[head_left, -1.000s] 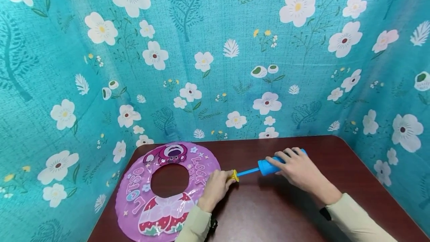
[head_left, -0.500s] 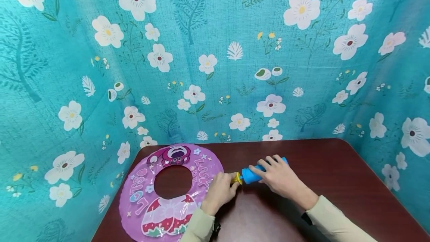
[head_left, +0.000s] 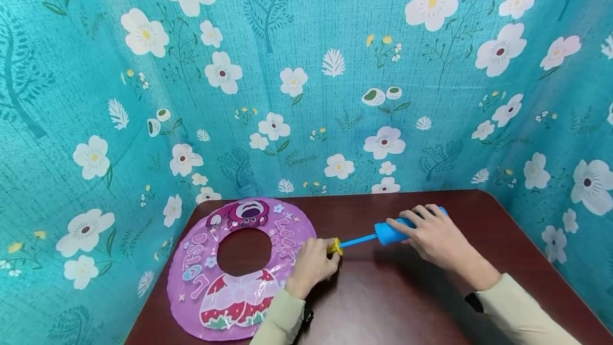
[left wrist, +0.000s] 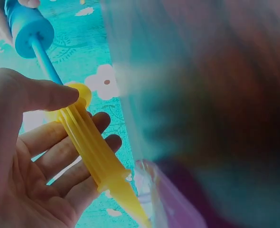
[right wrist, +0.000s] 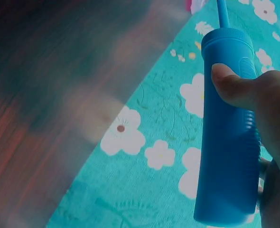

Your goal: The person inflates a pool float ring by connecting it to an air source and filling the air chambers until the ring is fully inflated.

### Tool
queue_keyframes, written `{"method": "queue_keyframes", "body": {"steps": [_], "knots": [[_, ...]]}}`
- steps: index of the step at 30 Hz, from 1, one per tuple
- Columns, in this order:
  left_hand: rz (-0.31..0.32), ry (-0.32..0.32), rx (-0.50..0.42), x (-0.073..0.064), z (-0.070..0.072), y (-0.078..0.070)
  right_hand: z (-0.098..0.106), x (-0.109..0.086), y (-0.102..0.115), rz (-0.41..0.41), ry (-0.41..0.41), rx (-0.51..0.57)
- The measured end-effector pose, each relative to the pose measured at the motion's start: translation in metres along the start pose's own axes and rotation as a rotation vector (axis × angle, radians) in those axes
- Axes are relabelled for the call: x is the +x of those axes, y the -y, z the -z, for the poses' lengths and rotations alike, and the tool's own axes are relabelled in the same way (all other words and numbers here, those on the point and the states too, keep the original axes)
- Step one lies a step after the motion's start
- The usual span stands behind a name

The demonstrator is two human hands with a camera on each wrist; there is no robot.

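Note:
A hand pump with a blue barrel (right wrist: 228, 142) and a yellow nozzle (left wrist: 95, 147) spans the space between my hands. My left hand (head_left: 313, 265) pinches the yellow nozzle near its flange, thumb on top and fingers beneath. The nozzle's tip meets the edge of the purple swim ring (head_left: 189, 302), where clear plastic shows in the left wrist view. With my right hand (head_left: 438, 241) I grip the blue barrel, thumb along its side. A length of thin blue rod (head_left: 359, 240) shows between barrel and nozzle. The ring lies flat, with a bear and strawberries printed on it.
Everything is over a dark red-brown table (head_left: 383, 302) with a glossy top. A teal floral curtain (head_left: 306, 121) hangs round its back and both sides. The ring takes up the table's left part.
My right hand first pushed the blue barrel left, up to the yellow nozzle, then drew it back right, so the rod shows again. My left hand stays on the nozzle.

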State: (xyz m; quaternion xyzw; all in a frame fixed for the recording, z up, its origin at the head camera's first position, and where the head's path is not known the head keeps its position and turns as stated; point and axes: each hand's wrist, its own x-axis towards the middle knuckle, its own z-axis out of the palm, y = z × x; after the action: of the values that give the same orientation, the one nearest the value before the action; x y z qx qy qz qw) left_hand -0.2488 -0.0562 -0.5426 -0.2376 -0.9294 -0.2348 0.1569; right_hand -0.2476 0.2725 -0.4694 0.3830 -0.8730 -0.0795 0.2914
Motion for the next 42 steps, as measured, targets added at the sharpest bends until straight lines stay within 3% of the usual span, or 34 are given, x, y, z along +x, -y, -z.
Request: {"method": "queue_keyframes", "body": {"steps": [6, 18, 24, 34, 42], "knots": [[-0.017, -0.027, 0.037, 0.0, 0.0, -0.002, -0.013, 0.015, 0.02, 0.033, 0.002, 0.001], [-0.006, 0.0, 0.019, -0.001, -0.001, -0.005, -0.04, 0.043, 0.067, 0.058, 0.024, -0.01], [0.012, 0.011, -0.055, 0.0, 0.0, -0.003, -0.034, 0.037, 0.059, 0.021, 0.038, 0.029], [0.002, 0.01, -0.025, -0.002, 0.003, 0.0, -0.009, 0.008, 0.017, -0.024, -0.014, 0.011], [-0.012, 0.021, 0.027, 0.001, 0.005, -0.005, -0.02, 0.023, 0.035, 0.055, -0.011, 0.012]]}}
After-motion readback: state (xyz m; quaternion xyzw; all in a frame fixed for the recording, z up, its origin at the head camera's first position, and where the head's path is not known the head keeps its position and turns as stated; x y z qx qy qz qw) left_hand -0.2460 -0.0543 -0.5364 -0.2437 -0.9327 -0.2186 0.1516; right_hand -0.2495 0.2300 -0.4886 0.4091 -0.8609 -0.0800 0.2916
